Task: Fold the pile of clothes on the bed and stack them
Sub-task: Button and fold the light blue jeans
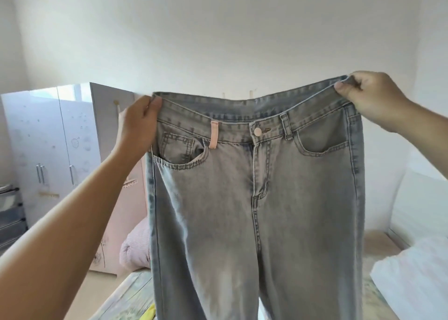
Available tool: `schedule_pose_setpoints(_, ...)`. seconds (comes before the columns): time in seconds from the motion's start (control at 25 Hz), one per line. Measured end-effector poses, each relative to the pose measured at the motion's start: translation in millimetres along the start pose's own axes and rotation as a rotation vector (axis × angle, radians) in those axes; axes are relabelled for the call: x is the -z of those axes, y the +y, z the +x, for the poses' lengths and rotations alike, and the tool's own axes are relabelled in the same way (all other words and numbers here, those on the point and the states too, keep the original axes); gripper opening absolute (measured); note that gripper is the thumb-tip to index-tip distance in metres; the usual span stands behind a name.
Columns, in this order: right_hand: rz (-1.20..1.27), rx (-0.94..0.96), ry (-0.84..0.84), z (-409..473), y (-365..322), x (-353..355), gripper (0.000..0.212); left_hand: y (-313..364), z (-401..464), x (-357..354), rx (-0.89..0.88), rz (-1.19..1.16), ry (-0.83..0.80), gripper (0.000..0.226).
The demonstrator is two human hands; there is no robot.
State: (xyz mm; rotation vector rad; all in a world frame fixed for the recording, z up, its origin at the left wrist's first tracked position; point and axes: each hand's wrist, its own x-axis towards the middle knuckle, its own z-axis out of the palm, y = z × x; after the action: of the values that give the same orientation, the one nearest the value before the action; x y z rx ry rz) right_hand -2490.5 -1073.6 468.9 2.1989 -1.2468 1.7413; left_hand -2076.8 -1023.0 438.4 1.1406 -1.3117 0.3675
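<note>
A pair of light blue jeans (257,198) hangs spread out in front of me, front side facing me, with a metal button and one pink belt loop. My left hand (138,123) pinches the waistband at its left corner. My right hand (371,96) pinches the waistband at its right corner, slightly higher. The legs drop out of view at the bottom, above the bed (128,298). The jeans hide most of the bed behind them.
A pink striped garment or pillow (134,249) lies at the bed's far left. White cloth (412,276) lies at the right. A yellow item (149,313) peeks out at the bottom. A white wardrobe (53,145) and a dark drawer unit (9,217) stand to the left.
</note>
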Motion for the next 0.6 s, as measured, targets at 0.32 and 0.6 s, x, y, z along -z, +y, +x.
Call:
schedule_pose_setpoints(0.32,0.350,-0.121,-0.219,15,-5,73,0.016,53,17,42,-0.116,-0.127,-0.147,0.025)
schedule_pose_setpoints(0.6,0.418,-0.127,-0.232,22,9,64,0.011,36,18,18,-0.054,-0.174,-0.245,0.024)
